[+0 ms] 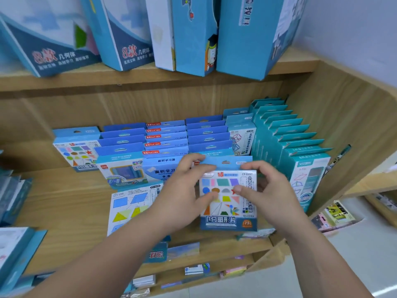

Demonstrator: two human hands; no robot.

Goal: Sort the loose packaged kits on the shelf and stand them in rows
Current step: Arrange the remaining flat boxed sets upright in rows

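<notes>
My left hand (187,190) and right hand (268,190) both gripped the shapes kit (227,211), thumbs on its face and fingers curled over its top edge, holding it upright near the front edge of the shelf (64,201). My fingers hid its upper corners. A flat triangle kit (129,203) lay just left, partly under my left forearm. Behind stood rows of blue kits (165,138), with teal boxes (285,134) along the right wall. Bare board showed at the front left.
</notes>
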